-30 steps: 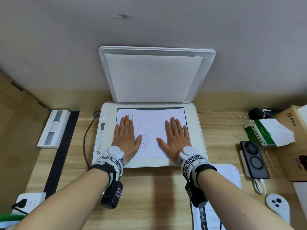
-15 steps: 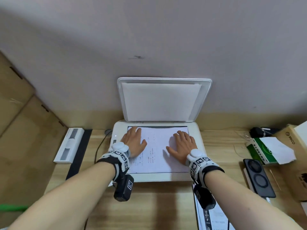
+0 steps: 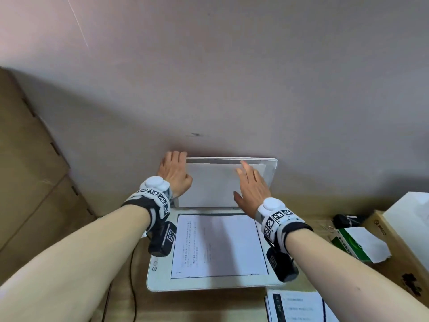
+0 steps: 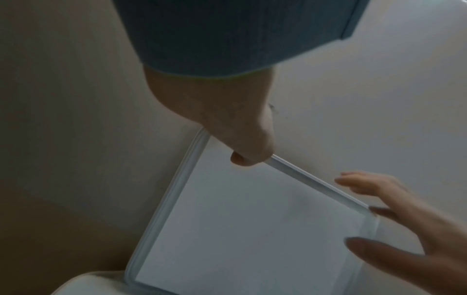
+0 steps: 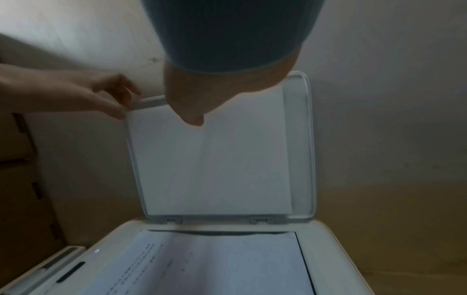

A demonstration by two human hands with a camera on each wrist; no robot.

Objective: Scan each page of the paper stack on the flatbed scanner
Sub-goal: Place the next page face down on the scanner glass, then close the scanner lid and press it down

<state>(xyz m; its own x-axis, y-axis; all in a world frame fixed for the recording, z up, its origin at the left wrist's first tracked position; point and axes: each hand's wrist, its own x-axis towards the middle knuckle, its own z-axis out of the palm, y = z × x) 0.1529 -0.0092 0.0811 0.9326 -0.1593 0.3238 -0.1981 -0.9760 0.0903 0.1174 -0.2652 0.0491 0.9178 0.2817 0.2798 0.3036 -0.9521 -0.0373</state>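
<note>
Now both hands go to the raised scanner lid, which stands open against the wall beyond the glass. The left hand grasps the lid's top left corner, fingers curled over the edge and thumb on the inner face. The right hand is released, fingers spread and straight, its fingertips near the top edge on the right; whether they touch it yet cannot be told. Below and between the wrists, a printed page lies flat on the flatbed scanner, squared inside the dark border of the glass. Nearer than the right forearm, the paper stack waits on the desk beside the scanner's front corner. The lid looks like light, stiff plastic swinging on two hinges at its base, so it is likely best held at the free top edge and lowered gently. The sheet beneath is thin and limp, and a dropped lid could puff it out of line.
</note>
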